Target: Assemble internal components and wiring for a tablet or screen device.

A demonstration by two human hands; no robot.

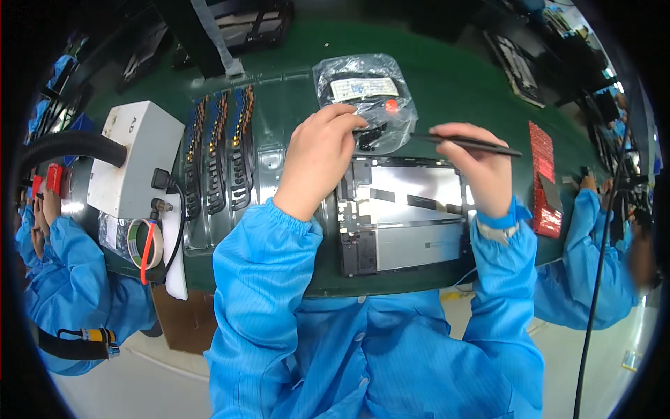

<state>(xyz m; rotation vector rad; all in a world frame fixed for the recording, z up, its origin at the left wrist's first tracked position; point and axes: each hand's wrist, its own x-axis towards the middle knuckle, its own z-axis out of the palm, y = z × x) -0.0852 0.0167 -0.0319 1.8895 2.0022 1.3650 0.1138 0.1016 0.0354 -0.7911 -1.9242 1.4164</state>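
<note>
Tweezers-like tool (488, 146), slim and black, sits pinched between the thumb and fingers of the right hand (481, 167), which is closed on its shaft above the right part of an opened flat device (419, 248). Its long axis runs nearly parallel to the near edge of the green bench (447, 84); the tip points left, toward the near right side of a clear plastic bag (401, 84), and the butt end points right. That grip probably leaves the tip free and in sight.

The left hand (317, 157) is part curled, thumb and forefinger close together at the bag's near left side, perhaps to steady it; whether they pinch the film cannot be told.

The device lies flat by the bench's near edge, inner side up, its longer side apparently along that edge, likely for easy reach. The bag lies just beyond it, toward the bench's far edge. Left of the hand, a clear tray (269, 133) keeps black parts (241, 167) in rows pointing away from the near edge, presumably for orderly picking.
</note>
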